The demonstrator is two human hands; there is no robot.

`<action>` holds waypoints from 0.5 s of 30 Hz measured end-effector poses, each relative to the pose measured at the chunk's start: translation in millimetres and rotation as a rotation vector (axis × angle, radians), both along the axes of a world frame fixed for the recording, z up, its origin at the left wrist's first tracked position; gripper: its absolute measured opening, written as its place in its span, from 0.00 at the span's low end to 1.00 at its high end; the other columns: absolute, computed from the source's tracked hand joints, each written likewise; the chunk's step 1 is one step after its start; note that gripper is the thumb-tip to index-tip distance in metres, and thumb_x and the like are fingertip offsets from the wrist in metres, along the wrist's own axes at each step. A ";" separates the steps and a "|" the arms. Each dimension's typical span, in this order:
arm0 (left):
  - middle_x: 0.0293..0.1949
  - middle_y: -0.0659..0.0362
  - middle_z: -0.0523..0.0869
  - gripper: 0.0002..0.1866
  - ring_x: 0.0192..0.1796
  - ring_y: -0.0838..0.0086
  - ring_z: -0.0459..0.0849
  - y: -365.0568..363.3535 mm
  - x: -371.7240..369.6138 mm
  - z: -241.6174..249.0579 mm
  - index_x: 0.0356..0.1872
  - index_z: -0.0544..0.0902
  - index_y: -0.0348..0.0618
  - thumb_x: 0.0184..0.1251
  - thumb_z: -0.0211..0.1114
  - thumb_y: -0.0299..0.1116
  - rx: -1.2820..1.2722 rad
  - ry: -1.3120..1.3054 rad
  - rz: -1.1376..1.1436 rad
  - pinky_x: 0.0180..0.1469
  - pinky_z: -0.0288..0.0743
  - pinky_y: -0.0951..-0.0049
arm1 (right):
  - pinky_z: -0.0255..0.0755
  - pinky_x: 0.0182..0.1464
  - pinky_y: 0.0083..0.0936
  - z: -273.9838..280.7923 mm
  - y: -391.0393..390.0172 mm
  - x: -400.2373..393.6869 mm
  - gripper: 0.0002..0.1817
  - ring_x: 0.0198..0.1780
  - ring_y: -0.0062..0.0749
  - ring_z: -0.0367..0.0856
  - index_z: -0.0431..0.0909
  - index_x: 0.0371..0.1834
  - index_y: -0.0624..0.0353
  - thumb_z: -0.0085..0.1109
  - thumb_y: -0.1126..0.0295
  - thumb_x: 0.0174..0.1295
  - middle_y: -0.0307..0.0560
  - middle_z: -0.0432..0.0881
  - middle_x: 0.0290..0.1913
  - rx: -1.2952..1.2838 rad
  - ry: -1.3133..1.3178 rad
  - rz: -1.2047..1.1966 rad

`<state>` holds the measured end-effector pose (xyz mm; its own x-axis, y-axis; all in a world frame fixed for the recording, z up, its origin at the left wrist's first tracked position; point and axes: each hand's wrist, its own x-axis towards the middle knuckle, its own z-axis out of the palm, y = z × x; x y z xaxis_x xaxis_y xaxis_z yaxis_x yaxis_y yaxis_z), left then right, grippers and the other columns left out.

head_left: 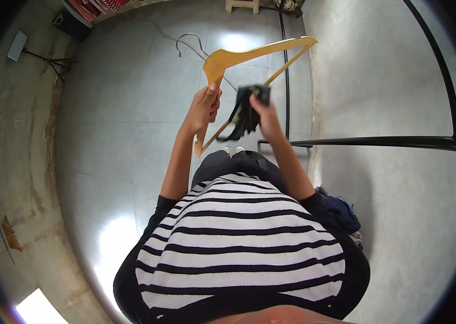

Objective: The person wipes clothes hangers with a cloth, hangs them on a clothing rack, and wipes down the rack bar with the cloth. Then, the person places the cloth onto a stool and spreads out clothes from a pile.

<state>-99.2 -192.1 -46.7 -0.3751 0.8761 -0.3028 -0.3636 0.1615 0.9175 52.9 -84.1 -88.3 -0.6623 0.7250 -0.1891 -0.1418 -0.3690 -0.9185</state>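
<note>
A wooden clothes hanger (260,53) with a metal hook is held up in front of me. My left hand (205,108) is closed round its left arm, below the neck. A bunched dark piece of cloth (246,110) with lighter patches lies over the hanger's bottom bar. My right hand (266,116) grips that cloth at its right side, thumb on top. Motion blurs the cloth and fingers a little, and I cannot tell what kind of garment it is.
A black metal rack frame (379,141) stands on the right. A pile of dark clothes (341,213) lies by my right elbow. Further off are a stool (242,5), a black box (71,24) and a small tripod (50,60). Grey tiles cover the floor (114,124).
</note>
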 end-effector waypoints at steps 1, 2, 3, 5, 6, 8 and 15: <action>0.16 0.70 0.59 0.24 0.14 0.87 0.51 -1.1 -2.2 0.0 0.29 0.67 0.48 0.68 0.45 0.59 -0.006 0.009 -0.017 0.15 0.47 0.84 | 0.70 0.43 0.20 4.6 11.8 0.1 0.13 0.38 0.20 0.77 0.76 0.41 0.57 0.57 0.59 0.62 0.37 0.79 0.36 -0.049 0.034 -0.054; 0.16 0.70 0.59 0.23 0.15 0.87 0.51 -0.6 -5.8 0.3 0.29 0.67 0.48 0.68 0.45 0.60 -0.011 0.018 -0.035 0.15 0.46 0.84 | 0.72 0.42 0.20 11.2 25.3 0.5 0.14 0.37 0.22 0.78 0.76 0.41 0.57 0.56 0.58 0.62 0.38 0.80 0.37 -0.097 0.082 -0.089; 0.16 0.71 0.58 0.23 0.15 0.87 0.51 0.4 -8.4 0.6 0.29 0.67 0.49 0.68 0.46 0.60 -0.017 0.023 -0.042 0.15 0.47 0.84 | 0.72 0.42 0.21 18.4 38.2 -1.0 0.15 0.37 0.22 0.78 0.75 0.43 0.57 0.56 0.58 0.63 0.38 0.80 0.39 -0.075 0.162 -0.166; 0.16 0.71 0.58 0.24 0.15 0.87 0.51 0.7 -13.7 2.1 0.29 0.67 0.49 0.68 0.46 0.60 -0.011 0.051 -0.061 0.15 0.47 0.84 | 0.73 0.45 0.23 28.2 64.2 2.8 0.17 0.42 0.23 0.79 0.73 0.47 0.58 0.55 0.58 0.63 0.39 0.79 0.41 -0.060 0.237 -0.225; 0.16 0.71 0.58 0.24 0.15 0.87 0.50 1.3 -16.5 1.6 0.29 0.68 0.48 0.68 0.46 0.60 -0.004 0.079 -0.078 0.15 0.46 0.84 | 0.74 0.45 0.23 34.5 72.7 4.3 0.17 0.42 0.24 0.79 0.73 0.48 0.58 0.55 0.58 0.63 0.39 0.79 0.41 -0.035 0.267 -0.270; 0.16 0.71 0.58 0.24 0.15 0.88 0.50 3.2 -22.2 1.2 0.30 0.68 0.48 0.68 0.46 0.60 0.011 0.082 -0.092 0.15 0.46 0.84 | 0.74 0.45 0.23 44.0 77.4 6.9 0.17 0.42 0.24 0.79 0.72 0.48 0.59 0.55 0.59 0.64 0.38 0.79 0.41 -0.008 0.297 -0.314; 0.15 0.72 0.57 0.25 0.15 0.88 0.49 7.3 -14.1 27.1 0.29 0.68 0.48 0.67 0.46 0.62 0.040 0.081 -0.117 0.15 0.45 0.84 | 0.72 0.42 0.21 34.8 -3.3 6.5 0.11 0.39 0.20 0.77 0.75 0.44 0.58 0.57 0.65 0.62 0.36 0.79 0.37 -0.034 0.193 -0.130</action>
